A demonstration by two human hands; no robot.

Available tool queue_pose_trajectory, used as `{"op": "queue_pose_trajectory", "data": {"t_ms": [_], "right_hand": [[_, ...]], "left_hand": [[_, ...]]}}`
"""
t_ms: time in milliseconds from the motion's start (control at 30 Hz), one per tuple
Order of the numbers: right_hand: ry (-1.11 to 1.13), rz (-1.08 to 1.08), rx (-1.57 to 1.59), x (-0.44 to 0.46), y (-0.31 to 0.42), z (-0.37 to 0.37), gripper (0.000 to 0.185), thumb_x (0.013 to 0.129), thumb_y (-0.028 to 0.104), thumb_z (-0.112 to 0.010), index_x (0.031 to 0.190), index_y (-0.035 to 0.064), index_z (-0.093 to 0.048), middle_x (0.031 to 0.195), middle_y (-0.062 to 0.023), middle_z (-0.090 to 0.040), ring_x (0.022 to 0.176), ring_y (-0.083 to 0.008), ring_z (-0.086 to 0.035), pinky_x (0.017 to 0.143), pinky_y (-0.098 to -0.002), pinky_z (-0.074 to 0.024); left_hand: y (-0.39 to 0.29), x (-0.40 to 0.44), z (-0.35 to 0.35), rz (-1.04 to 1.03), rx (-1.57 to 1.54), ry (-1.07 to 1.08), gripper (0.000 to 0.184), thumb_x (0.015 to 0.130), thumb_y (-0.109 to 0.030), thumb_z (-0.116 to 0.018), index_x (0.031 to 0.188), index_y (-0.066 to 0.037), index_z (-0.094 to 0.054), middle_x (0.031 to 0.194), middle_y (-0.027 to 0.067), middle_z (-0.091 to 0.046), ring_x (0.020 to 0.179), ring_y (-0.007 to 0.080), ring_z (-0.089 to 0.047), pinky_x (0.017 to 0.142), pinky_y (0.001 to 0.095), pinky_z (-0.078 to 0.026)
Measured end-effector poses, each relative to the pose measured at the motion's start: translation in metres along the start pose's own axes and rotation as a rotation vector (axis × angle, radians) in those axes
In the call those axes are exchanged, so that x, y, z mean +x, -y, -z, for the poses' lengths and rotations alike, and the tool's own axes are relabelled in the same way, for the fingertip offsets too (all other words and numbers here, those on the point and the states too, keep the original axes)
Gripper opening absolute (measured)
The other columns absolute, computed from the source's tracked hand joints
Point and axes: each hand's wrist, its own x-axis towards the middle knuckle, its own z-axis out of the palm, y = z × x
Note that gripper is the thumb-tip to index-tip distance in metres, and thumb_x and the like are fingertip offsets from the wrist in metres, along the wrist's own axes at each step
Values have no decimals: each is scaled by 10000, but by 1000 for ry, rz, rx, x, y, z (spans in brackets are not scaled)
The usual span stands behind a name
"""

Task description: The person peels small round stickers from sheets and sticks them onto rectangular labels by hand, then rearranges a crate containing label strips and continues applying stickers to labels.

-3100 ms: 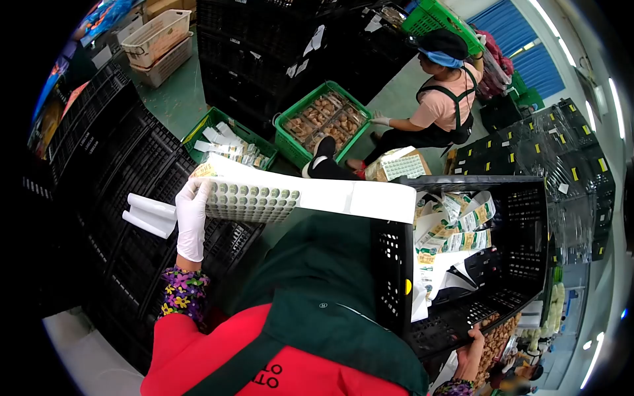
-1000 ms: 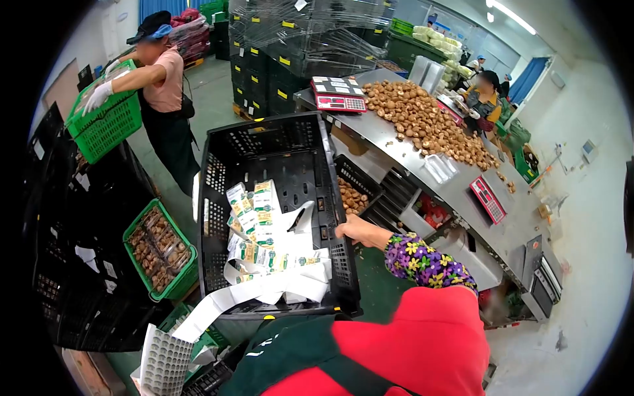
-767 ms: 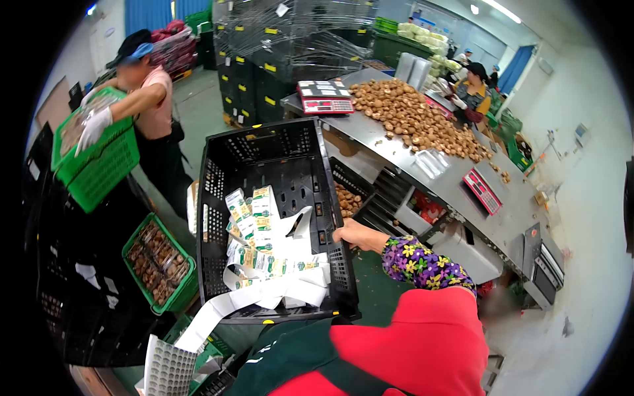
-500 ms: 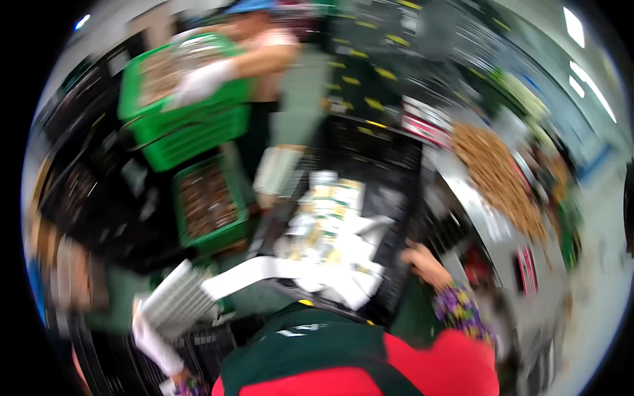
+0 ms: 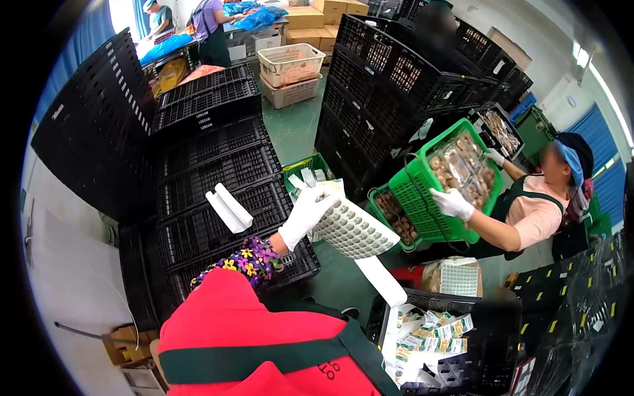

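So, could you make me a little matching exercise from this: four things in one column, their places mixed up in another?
Things:
1. Sticker sheet
2. Curled white paper
3. Printed labels
4. Pale baskets

Places:
A. Inside an open black crate
B. Stacked on the green floor
C. In the gloved left hand
D. On top of flat black crates

Pairs: 1-C, 2-D, 3-A, 4-B

Single camera on my head, facing forward and down over my red top [image 5: 228, 313], which fills much of the lower edge at closest range. My left hand [image 5: 305, 216] sits near mid-view, close to the lens; the co-worker [image 5: 538, 214] at right stands farther off, and the workers [image 5: 210, 30] at top left are well beyond. Very wide field: dark rounded corners, bowed edges, ceiling lights [image 5: 582, 58] slanting at upper right.
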Motion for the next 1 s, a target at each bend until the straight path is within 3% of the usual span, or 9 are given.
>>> {"op": "queue_pose_trajectory", "data": {"t_ms": [267, 367, 400, 433, 700, 767, 900, 933, 1000], "right_hand": [[21, 36, 84, -10, -5, 25, 92, 740, 59, -545, 824, 71, -511, 631, 16, -458, 521, -105, -476, 467, -310, -465], [10, -37, -22, -28, 16, 24, 151, 734, 41, -525, 866, 107, -492, 660, 21, -427, 489, -141, -470, 506, -354, -519], [11, -39, 33, -22, 10, 27, 199, 722, 30, -520, 895, 124, -489, 737, 6, -434, 560, -167, -501, 537, -383, -526], [-37, -56, 107, -38, 26, 8, 248, 697, -17, -498, 934, 58, -511, 744, -8, -463, 551, -165, -524, 462, -304, -497], [55, -38, 121, -34, 30, 13, 206, 749, -22, -472, 940, 47, -505, 753, -7, -445, 577, -146, -512, 502, -311, -530], [158, -29, 42, -19, 22, 25, 190, 737, -5, -478, 888, 107, -452, 788, -18, -412, 667, -173, -525, 534, -402, -572], [139, -27, 30, -18, 29, 16, 167, 743, 10, -479, 884, 96, -455, 781, -11, -393, 635, -155, -499, 560, -405, -595], [136, -32, 26, -20, 33, 12, 167, 743, 10, -479, 884, 96, -455, 781, -11, -393, 635, -155, -499, 560, -405, -595], [94, -29, 59, -25, 41, 5, 241, 737, -27, -465, 966, 38, -506, 822, -16, -489, 610, -151, -542, 501, -310, -540]], "left_hand": [[-2, -1, 5, -88, 229, -82, 210, 841, -184, -626, 866, 20, -669, 770, 89, -667, 709, 122, -596, 653, 275, -473], [4, 2, 6, -34, 183, -51, 196, 860, -178, -633, 879, 13, -669, 784, 48, -667, 709, 94, -587, 654, 250, -472], [0, 0, 7, 14, 162, -50, 186, 868, -172, -634, 885, 10, -670, 791, 33, -665, 709, 86, -584, 654, 240, -471], [-2, 0, 7, 44, 132, -41, 180, 875, -170, -636, 893, 6, -670, 795, 27, -661, 713, 78, -582, 654, 230, -470], [5, 4, 10, 88, 9, -14, 178, 909, -175, -635, 925, 2, -655, 836, 12, -649, 717, 59, -557, 664, 211, -446], [4, 3, 9, 96, 5, -13, 176, 910, -175, -636, 915, 0, -654, 834, 11, -647, 710, 59, -553, 659, 213, -443], [11, 6, 14, 102, -9, -40, 172, 915, -174, -632, 882, -6, -646, 824, 7, -641, 712, 54, -538, 661, 214, -433], [13, 6, 16, 95, -23, -56, 172, 917, -173, -630, 873, -7, -644, 821, 5, -640, 715, 52, -534, 665, 213, -429], [15, 7, 20, 114, -23, -56, 172, 915, -176, -632, 877, -10, -645, 820, 1, -636, 723, 51, -529, 674, 210, -426]]}}
